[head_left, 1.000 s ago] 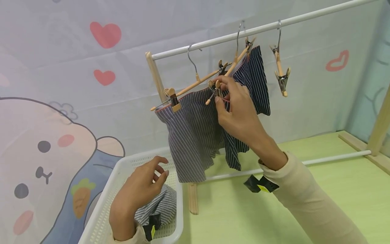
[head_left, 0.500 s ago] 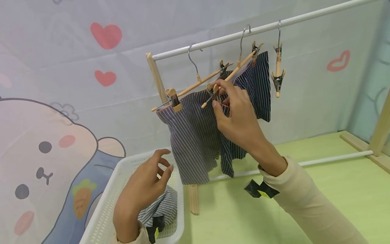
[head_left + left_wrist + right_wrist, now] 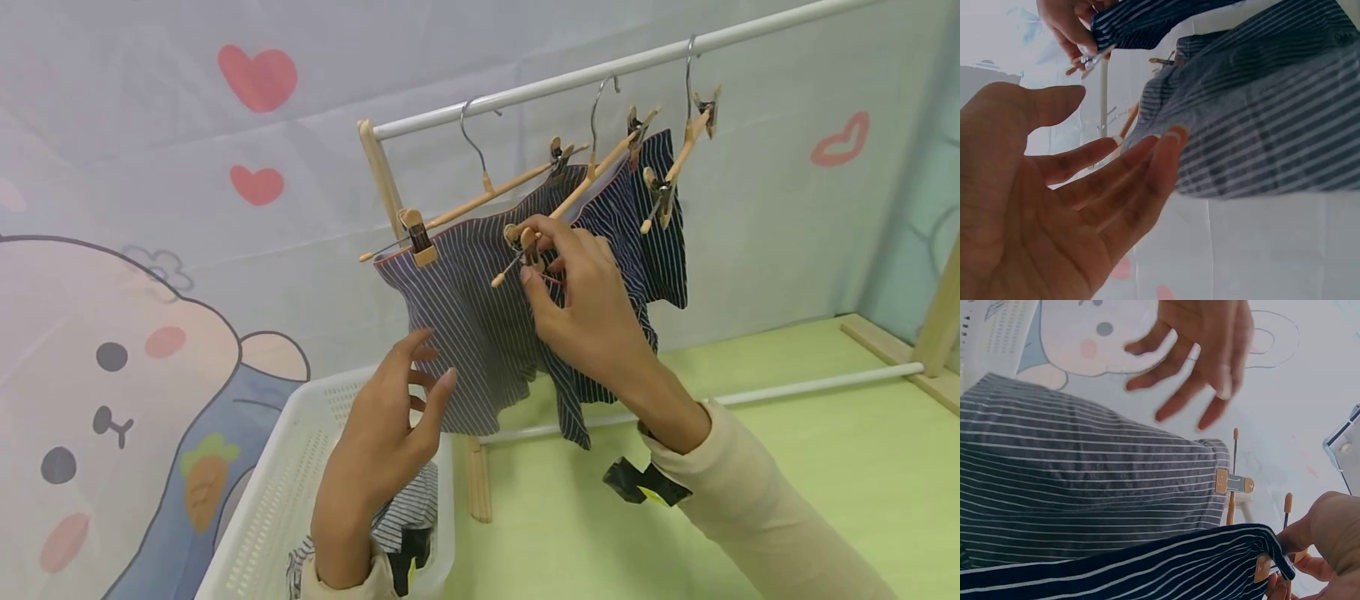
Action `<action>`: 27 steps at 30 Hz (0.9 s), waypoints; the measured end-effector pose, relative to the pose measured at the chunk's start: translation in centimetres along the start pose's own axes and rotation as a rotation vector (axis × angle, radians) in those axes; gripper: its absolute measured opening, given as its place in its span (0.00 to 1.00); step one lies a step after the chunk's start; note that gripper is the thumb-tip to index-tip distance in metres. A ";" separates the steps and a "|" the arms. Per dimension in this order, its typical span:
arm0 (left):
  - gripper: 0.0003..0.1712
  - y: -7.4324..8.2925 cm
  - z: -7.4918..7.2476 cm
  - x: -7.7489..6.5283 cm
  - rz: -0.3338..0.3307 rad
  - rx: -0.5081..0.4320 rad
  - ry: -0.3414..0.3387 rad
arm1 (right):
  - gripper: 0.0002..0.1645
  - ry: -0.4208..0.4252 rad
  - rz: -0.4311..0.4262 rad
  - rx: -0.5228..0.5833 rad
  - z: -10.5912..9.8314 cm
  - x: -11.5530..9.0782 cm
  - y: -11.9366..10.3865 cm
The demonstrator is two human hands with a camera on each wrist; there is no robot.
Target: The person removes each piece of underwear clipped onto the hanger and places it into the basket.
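Grey striped shorts hang from a wooden clip hanger on the white rail. Beside them, navy striped shorts hang from a second clip hanger. My right hand pinches the near metal clip of that second hanger, at the waistband's corner; the right wrist view shows the navy waistband under the clip. My left hand is raised before the grey shorts with fingers spread and slightly bent, holding nothing. The left wrist view shows its open palm near the grey cloth.
A third clip hanger without clothing hangs to the right, in front of the navy shorts' far side. A white plastic basket with striped cloth stands at left. The rack's lower white bar runs over the green surface.
My left hand has risen and moved right towards the grey shorts. The bare hanger has swung round on the rail. My right hand keeps its pinch on the clip, slightly lower in view.
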State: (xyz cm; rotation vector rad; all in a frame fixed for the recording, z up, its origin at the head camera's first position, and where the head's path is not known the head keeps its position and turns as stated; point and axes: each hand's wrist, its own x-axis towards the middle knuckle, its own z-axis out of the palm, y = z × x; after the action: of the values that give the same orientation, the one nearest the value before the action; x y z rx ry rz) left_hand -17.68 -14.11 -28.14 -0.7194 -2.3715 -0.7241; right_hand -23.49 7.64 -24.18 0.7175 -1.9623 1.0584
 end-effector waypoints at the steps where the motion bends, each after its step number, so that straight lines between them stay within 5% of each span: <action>1: 0.29 0.2 0.1 0.1 0.007 -0.004 0.007 | 0.24 -0.002 -0.001 0.004 0.1 -0.1 0.0; 14: 0.33 1.8 1.9 1.0 0.017 -0.032 -0.026 | 0.25 -0.025 0.051 0.024 0.6 -2.0 0.4; 27: 0.34 3.4 2.9 1.3 0.114 -0.092 0.038 | 0.24 -0.019 -0.048 0.025 1.2 -4.2 0.0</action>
State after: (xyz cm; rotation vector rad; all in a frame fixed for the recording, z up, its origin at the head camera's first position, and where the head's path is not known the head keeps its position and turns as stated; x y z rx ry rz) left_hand -17.45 -9.47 -28.23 -0.8645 -2.2542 -0.7944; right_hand -21.61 7.07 -28.13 0.7871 -1.9410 1.0519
